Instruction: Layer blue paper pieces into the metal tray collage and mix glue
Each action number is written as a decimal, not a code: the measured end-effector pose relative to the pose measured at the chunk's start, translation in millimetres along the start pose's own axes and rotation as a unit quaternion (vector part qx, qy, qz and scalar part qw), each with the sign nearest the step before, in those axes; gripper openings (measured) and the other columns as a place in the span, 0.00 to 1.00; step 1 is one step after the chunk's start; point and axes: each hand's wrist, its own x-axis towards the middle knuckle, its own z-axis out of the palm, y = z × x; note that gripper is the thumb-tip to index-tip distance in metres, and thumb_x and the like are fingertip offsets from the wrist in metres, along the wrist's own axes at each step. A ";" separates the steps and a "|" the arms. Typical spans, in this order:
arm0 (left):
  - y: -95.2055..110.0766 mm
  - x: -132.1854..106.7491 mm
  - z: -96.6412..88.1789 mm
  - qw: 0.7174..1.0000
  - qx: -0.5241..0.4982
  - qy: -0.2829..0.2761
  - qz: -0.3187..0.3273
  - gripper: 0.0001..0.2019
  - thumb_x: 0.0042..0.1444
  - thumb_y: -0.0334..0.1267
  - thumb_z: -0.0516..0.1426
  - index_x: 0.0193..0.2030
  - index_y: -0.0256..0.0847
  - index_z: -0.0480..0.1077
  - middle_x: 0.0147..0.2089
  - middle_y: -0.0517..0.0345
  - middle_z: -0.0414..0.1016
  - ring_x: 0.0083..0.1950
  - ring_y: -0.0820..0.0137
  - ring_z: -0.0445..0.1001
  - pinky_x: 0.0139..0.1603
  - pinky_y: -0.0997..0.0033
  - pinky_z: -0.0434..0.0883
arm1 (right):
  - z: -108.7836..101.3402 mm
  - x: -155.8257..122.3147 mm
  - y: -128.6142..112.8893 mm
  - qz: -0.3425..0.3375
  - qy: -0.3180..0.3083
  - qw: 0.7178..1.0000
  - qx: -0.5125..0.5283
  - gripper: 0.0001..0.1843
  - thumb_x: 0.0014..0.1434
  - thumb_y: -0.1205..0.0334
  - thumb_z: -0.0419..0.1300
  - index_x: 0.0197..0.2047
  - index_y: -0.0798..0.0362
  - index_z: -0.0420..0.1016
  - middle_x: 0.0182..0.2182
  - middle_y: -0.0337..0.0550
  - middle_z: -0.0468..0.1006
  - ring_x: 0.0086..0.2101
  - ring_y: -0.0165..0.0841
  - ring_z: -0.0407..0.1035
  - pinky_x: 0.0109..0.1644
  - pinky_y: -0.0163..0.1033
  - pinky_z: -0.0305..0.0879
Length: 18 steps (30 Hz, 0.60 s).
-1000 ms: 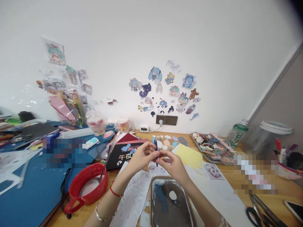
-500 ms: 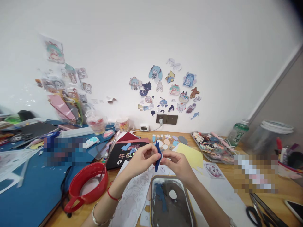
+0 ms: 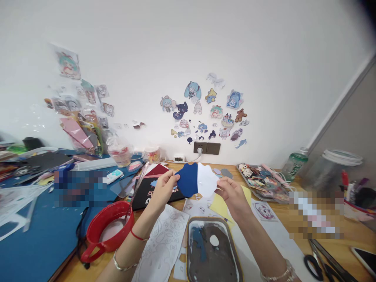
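Observation:
Both hands hold up a paper cutout with a scalloped edge, blue on its left half and white on its right, the colours meeting at a straight upright line. My left hand pinches the blue edge between thumb and fingers. At the opposite side, my right hand pinches the white edge. Below the cutout lies a paint-stained tray with grey and blue smears and a white blob. Printed outline sheets rest left of the tray, and yellow paper lies partly behind my right hand.
A red cup with a utensil stands at left beside the blue mat. Scissors and a phone lie at right. A bottle stands at the back right. Character cutouts cover the wall.
My hands have moved apart. The cutout, seen narrow and nearly edge-on before, now spreads flat between them, showing its blue and white halves.

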 end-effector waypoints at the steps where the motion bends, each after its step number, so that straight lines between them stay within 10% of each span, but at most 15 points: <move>1: 0.0 1.9 -2.6 0.999 -0.029 0.023 -0.006 0.14 0.48 0.41 0.55 0.22 0.39 0.53 0.20 0.69 0.51 0.22 0.81 0.53 0.24 0.82 0.55 | -6.8 4.8 0.9 -0.006 0.021 1.000 -0.011 0.11 0.48 0.57 0.58 0.23 0.53 0.63 0.22 0.35 0.70 0.27 0.29 0.66 0.34 0.37 0.67; 5: 3.0 6.1 -13.0 0.993 -0.091 0.074 -0.025 0.13 0.44 0.39 0.57 0.23 0.39 0.55 0.21 0.70 0.55 0.20 0.81 0.55 0.21 0.84 0.56 | -34.7 21.0 11.2 -0.034 0.106 0.989 -0.097 0.09 0.49 0.58 0.56 0.24 0.51 0.60 0.18 0.33 0.68 0.21 0.28 0.65 0.29 0.35 0.64; 8: 5.7 4.3 -16.7 0.992 -0.091 -0.002 -0.088 0.13 0.44 0.39 0.58 0.23 0.38 0.56 0.20 0.70 0.56 0.20 0.82 0.57 0.19 0.84 0.56 | -44.7 26.5 29.8 -0.043 0.108 0.977 -0.181 0.06 0.48 0.60 0.58 0.27 0.51 0.63 0.16 0.33 0.67 0.20 0.30 0.65 0.29 0.36 0.62; 13: 3.7 -3.2 -9.9 0.965 -0.024 -0.188 -0.179 0.14 0.49 0.42 0.58 0.25 0.38 0.57 0.22 0.66 0.63 0.24 0.78 0.67 0.27 0.79 0.66 | -36.9 27.7 58.6 -0.009 -0.044 0.966 -0.253 0.06 0.43 0.60 0.61 0.26 0.52 0.70 0.29 0.40 0.74 0.26 0.31 0.67 0.34 0.38 0.64; 18: -4.7 -7.2 2.0 0.947 0.076 -0.241 -0.200 0.15 0.50 0.48 0.57 0.27 0.38 0.59 0.25 0.61 0.71 0.25 0.74 0.72 0.29 0.75 0.69 | -28.4 19.1 32.5 0.062 -0.182 0.953 -0.234 0.20 0.58 0.50 0.48 0.45 0.53 0.69 0.38 0.46 0.73 0.34 0.33 0.70 0.33 0.37 0.67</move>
